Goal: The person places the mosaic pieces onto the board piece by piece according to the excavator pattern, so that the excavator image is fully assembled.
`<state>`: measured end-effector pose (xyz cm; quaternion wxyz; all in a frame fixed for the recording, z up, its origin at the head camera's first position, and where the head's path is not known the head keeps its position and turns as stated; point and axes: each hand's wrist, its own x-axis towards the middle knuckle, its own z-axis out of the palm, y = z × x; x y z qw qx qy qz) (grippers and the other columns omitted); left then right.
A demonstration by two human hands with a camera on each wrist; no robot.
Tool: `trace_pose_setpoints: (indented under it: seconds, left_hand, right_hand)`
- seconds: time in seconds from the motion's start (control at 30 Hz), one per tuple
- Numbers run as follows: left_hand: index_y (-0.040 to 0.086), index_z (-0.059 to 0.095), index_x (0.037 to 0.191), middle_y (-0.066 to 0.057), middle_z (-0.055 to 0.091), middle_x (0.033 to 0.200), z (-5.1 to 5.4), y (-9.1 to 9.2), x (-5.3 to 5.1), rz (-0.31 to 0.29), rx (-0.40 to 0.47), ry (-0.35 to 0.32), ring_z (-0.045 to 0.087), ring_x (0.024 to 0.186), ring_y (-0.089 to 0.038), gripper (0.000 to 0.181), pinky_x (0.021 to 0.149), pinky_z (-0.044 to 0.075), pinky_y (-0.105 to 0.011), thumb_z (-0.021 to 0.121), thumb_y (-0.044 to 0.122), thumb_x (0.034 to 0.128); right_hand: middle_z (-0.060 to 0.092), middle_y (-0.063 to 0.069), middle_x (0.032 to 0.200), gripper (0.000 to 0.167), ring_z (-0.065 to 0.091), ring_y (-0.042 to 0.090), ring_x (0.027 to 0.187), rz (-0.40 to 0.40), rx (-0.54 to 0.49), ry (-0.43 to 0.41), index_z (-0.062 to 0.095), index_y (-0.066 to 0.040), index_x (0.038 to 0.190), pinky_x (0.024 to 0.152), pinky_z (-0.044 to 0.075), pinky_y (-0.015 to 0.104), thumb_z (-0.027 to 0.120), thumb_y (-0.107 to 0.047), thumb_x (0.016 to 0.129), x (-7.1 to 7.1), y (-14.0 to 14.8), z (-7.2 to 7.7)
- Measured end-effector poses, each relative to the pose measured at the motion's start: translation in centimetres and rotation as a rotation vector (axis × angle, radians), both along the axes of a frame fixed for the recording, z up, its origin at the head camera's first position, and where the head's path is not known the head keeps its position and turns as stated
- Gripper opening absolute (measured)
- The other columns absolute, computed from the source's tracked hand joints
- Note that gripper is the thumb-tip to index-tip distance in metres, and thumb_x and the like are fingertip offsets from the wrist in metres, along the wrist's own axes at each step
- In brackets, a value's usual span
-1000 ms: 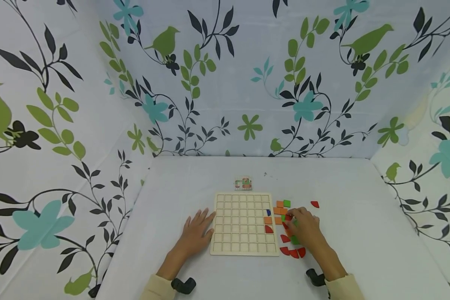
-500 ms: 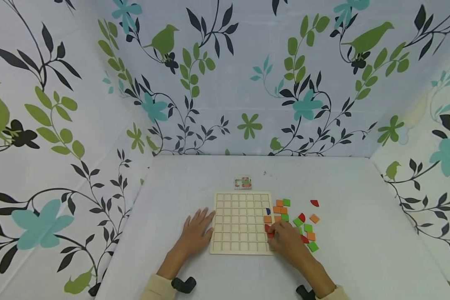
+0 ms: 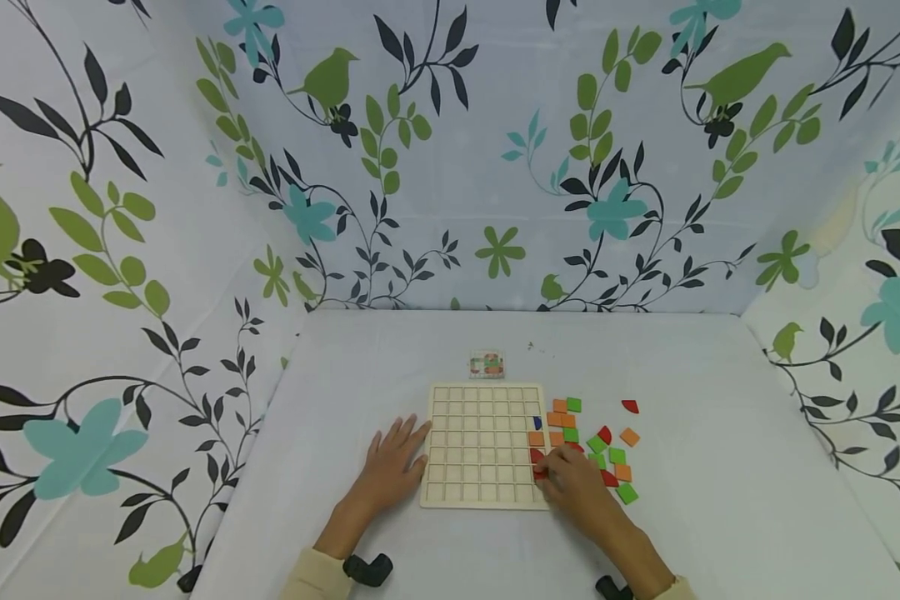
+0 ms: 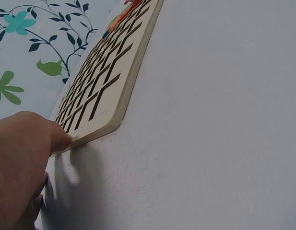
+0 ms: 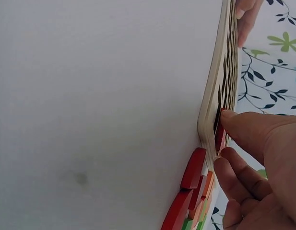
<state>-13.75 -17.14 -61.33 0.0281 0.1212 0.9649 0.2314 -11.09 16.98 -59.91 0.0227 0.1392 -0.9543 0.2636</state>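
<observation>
A pale wooden grid board lies on the white table. My left hand rests flat at its left side, and the thumb touches the board's edge in the left wrist view. My right hand is over the board's lower right edge. There its thumb and fingertips pinch a red tile at a cell of the right column; the fingers partly hide it. Above it in the same column are another red tile, an orange square tile and a small blue tile.
Loose orange, green and red tiles lie right of the board, some against its edge. One red quarter-circle tile lies apart, farther back. A small pattern card lies behind the board. Leaf-patterned cloth surrounds the table.
My right hand has moved left from the loose tiles to the board's right column, bringing a red tile, and uncovered several loose tiles. My left hand has stayed put.
</observation>
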Motion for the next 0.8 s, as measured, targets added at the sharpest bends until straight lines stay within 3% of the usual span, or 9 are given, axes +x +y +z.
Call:
trace_pose_setpoints:
  seconds: [0.2, 0.4, 0.8]
  left_hand:
    - [0.018, 0.047, 0.161, -0.015, 0.037, 0.169, -0.11, -0.01, -0.01, 0.005, 0.004, 0.000, 0.027, 0.159, -0.041, 0.056, 0.124, 0.017, -0.072, 0.057, 0.029, 0.1068]
    - [0.021, 0.045, 0.162, -0.012, 0.035, 0.171, -0.48, -0.06, -0.03, 0.008, -0.005, -0.004, 0.025, 0.160, -0.039, 0.057, 0.125, 0.016, -0.070, 0.057, 0.031, 0.1073]
    - [0.022, 0.044, 0.163, -0.011, 0.035, 0.171, -0.66, -0.06, -0.01, 0.009, -0.014, 0.003, 0.025, 0.160, -0.038, 0.057, 0.126, 0.016, -0.070, 0.056, 0.031, 0.1076]
  right_hand:
    - [0.062, -0.010, 0.100, 0.020, 0.057, 0.009, 0.096, 0.037, -0.043, 0.000, 0.074, -0.022, 0.096, 0.084, 0.055, 0.030, 0.085, -0.007, 0.089, -0.03, 0.21, 0.20]
    - [0.062, -0.008, 0.101, 0.020, 0.058, 0.010, 0.095, 0.049, -0.038, -0.003, 0.074, -0.020, 0.097, 0.082, 0.057, 0.026, 0.083, -0.003, 0.089, -0.12, 0.16, 0.17]
    - [0.063, -0.007, 0.103, 0.017, 0.058, 0.012, 0.099, -0.007, -0.001, -0.027, 0.075, -0.017, 0.100, 0.088, 0.058, 0.035, 0.080, -0.004, 0.092, -0.01, -0.09, 0.22]
